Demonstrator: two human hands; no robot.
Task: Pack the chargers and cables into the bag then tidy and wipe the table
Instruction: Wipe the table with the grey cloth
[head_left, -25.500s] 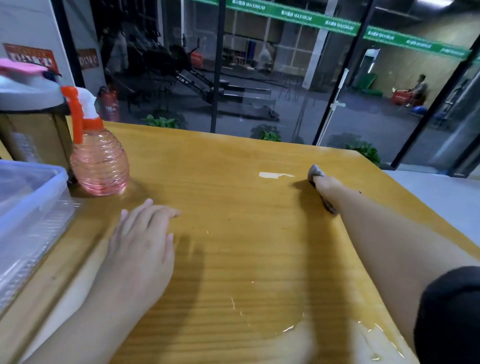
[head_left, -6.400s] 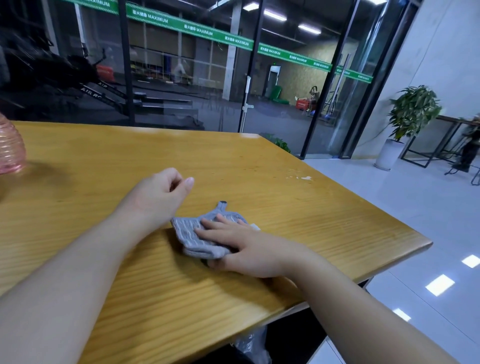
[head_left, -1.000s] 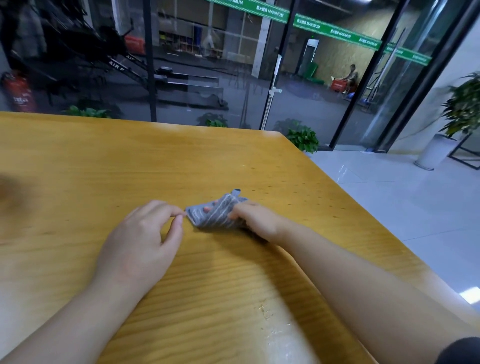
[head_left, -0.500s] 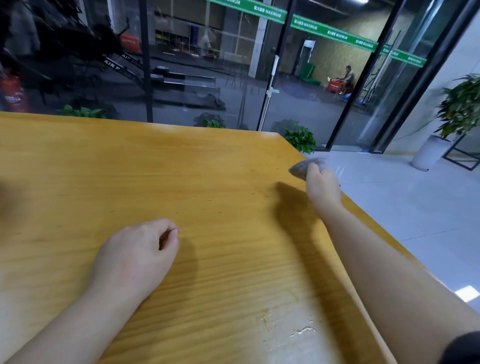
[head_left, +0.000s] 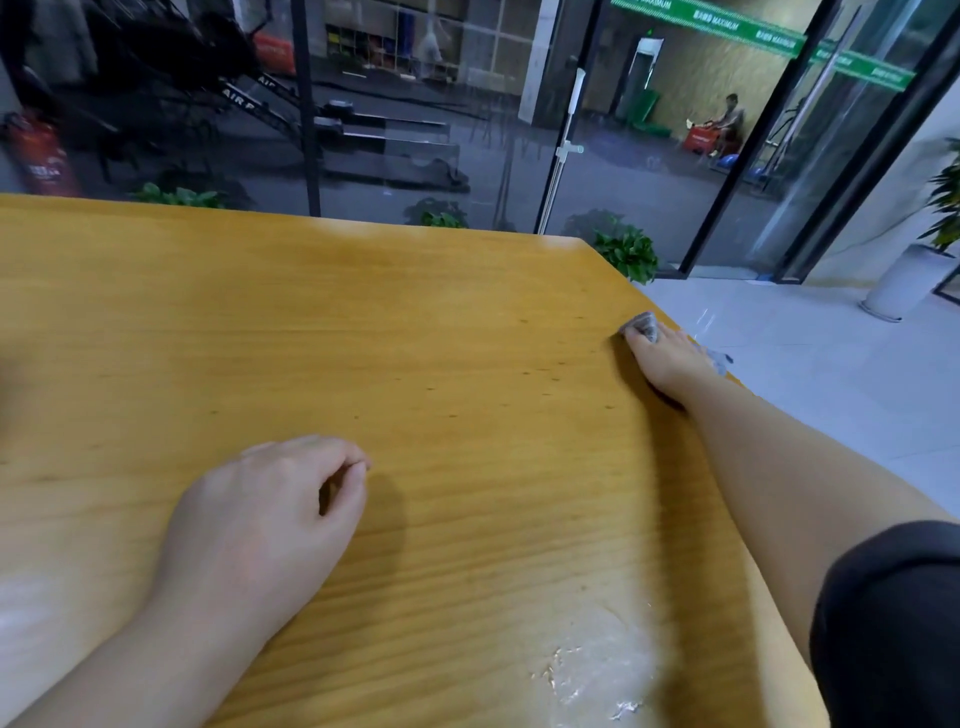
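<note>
Your right hand (head_left: 670, 364) is stretched out to the table's right edge, near its far right corner, fingers laid flat over a small grey cloth (head_left: 645, 326) and pressing it onto the wood. Part of the cloth peeks out past your fingertips and another bit shows over the edge beside your wrist. Your left hand (head_left: 270, 514) rests on the table (head_left: 363, 322) nearer to you, left of centre, fingers loosely curled with the thumb near the fingertips; it holds nothing.

Between your arms, close to the near edge, a wet patch (head_left: 597, 670) with shiny streaks sits on the wood, so that spot looks as if it needs another pass or drying. A few tiny dark specks dot the middle of the table.

As for progress: no chargers, cables or bag show on the table, so the packing looks done, though the bag itself is out of view and you cannot confirm it from here. The wiping seems well along, now at the right edge, with the wet patch near you left to finish.

Count: one cloth, one wet patch, two hands, one table. Chargers, cables, bags: none in view.
</note>
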